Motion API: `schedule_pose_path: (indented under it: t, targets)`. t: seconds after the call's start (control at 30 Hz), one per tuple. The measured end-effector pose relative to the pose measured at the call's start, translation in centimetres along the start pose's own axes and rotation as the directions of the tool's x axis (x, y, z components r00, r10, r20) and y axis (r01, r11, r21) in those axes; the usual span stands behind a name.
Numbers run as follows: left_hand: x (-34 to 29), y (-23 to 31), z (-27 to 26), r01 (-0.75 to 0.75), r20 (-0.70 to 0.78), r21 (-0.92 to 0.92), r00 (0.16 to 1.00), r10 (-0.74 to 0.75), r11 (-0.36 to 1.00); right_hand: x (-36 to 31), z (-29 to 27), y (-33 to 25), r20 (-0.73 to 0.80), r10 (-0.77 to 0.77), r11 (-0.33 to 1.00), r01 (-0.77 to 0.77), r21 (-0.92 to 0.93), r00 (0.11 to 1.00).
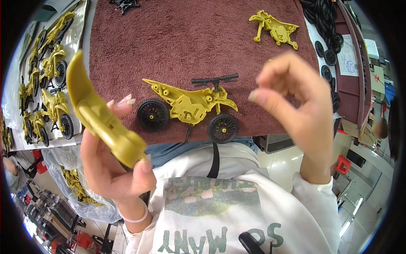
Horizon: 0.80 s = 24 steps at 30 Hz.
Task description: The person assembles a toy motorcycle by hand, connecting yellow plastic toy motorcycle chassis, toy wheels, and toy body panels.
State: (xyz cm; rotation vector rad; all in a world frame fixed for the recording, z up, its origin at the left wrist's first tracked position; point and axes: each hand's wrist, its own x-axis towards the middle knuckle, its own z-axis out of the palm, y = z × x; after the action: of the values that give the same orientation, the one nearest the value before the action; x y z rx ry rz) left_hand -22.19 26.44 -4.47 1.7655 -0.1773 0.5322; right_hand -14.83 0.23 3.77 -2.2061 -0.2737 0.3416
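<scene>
My left hand (101, 165) is closed around a curved yellow plastic toy motorcycle part (108, 122), raised close to the camera. On the brown towel lies a half-built toy motorcycle (189, 106): a yellow body half with its hollow inside facing up, two black spoked wheels, a black handlebar (215, 80) and a small black stand. To its right, my right hand (292, 93) hovers with curled fingers; thumb and forefinger are apart and nothing shows between them. Another yellow body half (278, 30) rests at the far right of the towel.
Several assembled yellow toy motorcycles (55, 70) stand on a tray at left. Black tyres and wheels (330, 57) are heaped along the right edge beside a maroon bin wall (353, 80). Lower left, a clear plastic bag (99, 211) holds yellow parts. A black piece (125, 5) lies at the far edge.
</scene>
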Motion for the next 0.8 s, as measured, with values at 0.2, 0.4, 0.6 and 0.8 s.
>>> schedule_pose_path:
  t: [0.2,0.4,0.6,0.8]
  targets:
    - [0.0,0.6,-0.1,0.068,0.064,0.116,0.995,-0.076,0.991,-3.2,3.6,0.5,-0.039,0.001,0.988,0.005,0.156,0.999]
    - [-0.1,0.9,0.5,0.09,0.089,0.075,0.991,-0.097,0.993,-2.9,4.6,0.7,-0.145,-0.218,0.974,0.206,-0.09,0.965]
    - [-0.5,1.0,0.7,0.131,0.074,0.109,0.987,-0.14,0.985,-0.9,3.4,0.8,-0.113,-0.288,0.946,0.264,-0.186,0.951]
    - [-0.4,0.3,0.4,0.122,-0.051,0.018,0.991,-0.12,0.992,-0.5,3.2,0.7,-0.037,-0.448,0.821,0.395,-0.412,0.893]
